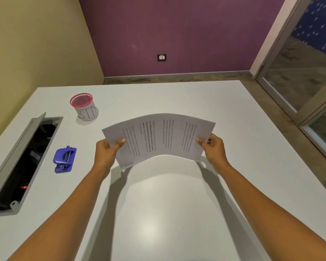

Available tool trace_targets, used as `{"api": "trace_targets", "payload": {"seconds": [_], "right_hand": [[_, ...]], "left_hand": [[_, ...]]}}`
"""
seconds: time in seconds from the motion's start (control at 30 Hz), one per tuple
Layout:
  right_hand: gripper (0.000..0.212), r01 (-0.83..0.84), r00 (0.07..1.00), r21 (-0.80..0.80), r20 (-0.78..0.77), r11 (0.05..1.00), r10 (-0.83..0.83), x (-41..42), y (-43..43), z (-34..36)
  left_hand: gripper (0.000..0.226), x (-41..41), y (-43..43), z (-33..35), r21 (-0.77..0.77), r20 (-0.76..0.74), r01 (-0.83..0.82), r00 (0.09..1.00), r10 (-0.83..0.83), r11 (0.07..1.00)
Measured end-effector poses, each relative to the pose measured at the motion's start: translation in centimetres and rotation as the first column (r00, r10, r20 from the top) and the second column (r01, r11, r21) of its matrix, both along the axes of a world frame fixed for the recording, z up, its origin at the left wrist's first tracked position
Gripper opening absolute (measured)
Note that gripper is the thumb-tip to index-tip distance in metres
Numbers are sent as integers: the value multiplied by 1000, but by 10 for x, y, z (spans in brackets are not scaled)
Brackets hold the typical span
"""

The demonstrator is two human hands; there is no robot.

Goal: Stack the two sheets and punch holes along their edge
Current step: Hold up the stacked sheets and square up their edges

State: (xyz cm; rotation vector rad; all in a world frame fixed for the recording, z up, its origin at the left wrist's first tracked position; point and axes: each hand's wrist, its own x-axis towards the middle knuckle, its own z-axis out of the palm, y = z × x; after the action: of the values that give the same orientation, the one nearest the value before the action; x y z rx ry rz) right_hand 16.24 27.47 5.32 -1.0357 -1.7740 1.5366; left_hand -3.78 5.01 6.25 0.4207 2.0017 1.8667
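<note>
Sheets (158, 136), printed side up, hang in the air between the two hands. They bow upward in the middle, clear of the table (177, 213), where their shadow falls. The left hand (105, 153) pinches the left short edge, its thumb (120, 143) lying flat on top of the paper and the other fingers hidden beneath. The right hand (214, 149) pinches the right short edge the same way, thumb on top, fingers curled under and mostly out of sight. Whether the hidden fingers are spread or pressed together cannot be told.

Left of the left hand's fingers, well apart from them, a blue punch (64, 160) lies on the table. Beyond those fingers and further left stands a pink mesh cup (84, 107) with a label reading BIN. Farthest left of the fingers, an open hatch (24, 161) is set in the tabletop, its lid tilted up.
</note>
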Motion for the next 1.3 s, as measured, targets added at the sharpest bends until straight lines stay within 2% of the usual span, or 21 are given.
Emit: {"api": "trace_targets", "payload": {"seconds": [0.17, 0.4, 0.57, 0.7, 0.9, 1.1, 1.3], "right_hand": [[27, 14, 998, 12, -63, 1000, -13, -1, 4, 8], [30, -5, 997, -10, 75, 1000, 6, 5, 0, -12], [26, 29, 1000, -7, 3, 1000, -29, 3, 3, -6], [31, 10, 1000, -11, -19, 1000, -10, 5, 5, -3], [26, 27, 1000, -11, -7, 1000, -27, 4, 5, -9], [29, 48, 995, -23, -87, 999, -50, 5, 7, -5], [33, 11, 1000, -33, -8, 999, -11, 5, 6, -11]], "left_hand": [[17, -4, -1, 3, 44, -11, 2, 1000, -2, 999], [13, 1, -8, -14, -23, 55, 37, 998, -36, 999], [15, -5, -6, -6, 5, 21, 11, 1000, -11, 1000], [21, -4, -6, -6, 8, 17, 47, 999, -47, 999], [16, 1, -4, -11, -20, 18, 61, 998, -61, 998], [16, -2, -2, -3, 13, -2, 31, 1000, -31, 999], [18, 4, -3, -13, -29, 27, 82, 996, -81, 996]]}}
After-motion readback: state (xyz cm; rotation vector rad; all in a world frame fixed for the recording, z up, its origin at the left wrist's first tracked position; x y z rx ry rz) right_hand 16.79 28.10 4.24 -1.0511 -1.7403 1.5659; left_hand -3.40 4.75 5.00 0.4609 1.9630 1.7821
